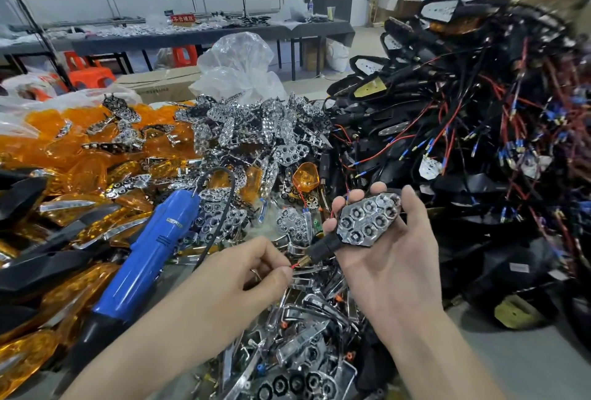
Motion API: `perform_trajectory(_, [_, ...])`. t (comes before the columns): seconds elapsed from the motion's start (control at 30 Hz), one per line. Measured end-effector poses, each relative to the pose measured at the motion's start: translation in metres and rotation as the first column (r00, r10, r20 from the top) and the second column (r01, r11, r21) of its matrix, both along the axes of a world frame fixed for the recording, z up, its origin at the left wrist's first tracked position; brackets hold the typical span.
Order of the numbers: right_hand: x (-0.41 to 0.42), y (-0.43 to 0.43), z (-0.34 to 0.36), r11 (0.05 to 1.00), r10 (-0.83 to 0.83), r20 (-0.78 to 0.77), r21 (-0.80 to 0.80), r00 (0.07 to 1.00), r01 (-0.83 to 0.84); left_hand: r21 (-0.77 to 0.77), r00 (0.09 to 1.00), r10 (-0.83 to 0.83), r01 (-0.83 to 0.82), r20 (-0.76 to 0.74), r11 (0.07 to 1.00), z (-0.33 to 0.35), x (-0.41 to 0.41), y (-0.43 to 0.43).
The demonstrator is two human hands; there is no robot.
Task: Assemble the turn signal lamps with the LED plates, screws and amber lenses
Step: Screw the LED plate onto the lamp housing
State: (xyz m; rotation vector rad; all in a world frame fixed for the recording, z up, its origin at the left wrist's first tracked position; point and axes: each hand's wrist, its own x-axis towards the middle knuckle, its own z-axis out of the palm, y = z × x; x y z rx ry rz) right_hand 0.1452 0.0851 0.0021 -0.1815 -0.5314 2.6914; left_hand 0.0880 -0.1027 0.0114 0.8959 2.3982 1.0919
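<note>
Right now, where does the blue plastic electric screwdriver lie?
In the head view, the blue plastic electric screwdriver lies left of centre on the heap of amber lenses and chrome plates, just left of the left hand pinching a red wire.

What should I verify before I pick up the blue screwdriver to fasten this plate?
1. Lamp housing cradled in right hand, fingers curled round it: ok.
2. LED plate sitting inside the housing, face up: ok.
3. Red wire out of the stem, pinched by left hand: ok.
4. Left hand free for the blue screwdriver: not ok, it holds the wire.
5. Screws in the plate: cannot tell.
6. Amber lens lying on the parts pile beyond the lamp: ok.
</note>
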Motion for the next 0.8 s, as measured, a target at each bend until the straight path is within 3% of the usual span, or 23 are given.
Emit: perform_trajectory(0.8, [0.0052, -0.0005, 0.0047, 0.998, -0.004, -0.032, 0.063, 0.999, 0.006, 0.002, 0.994, -0.089, 0.089, 0.07, 0.996, 0.0075, 0.0016, -0.0013])
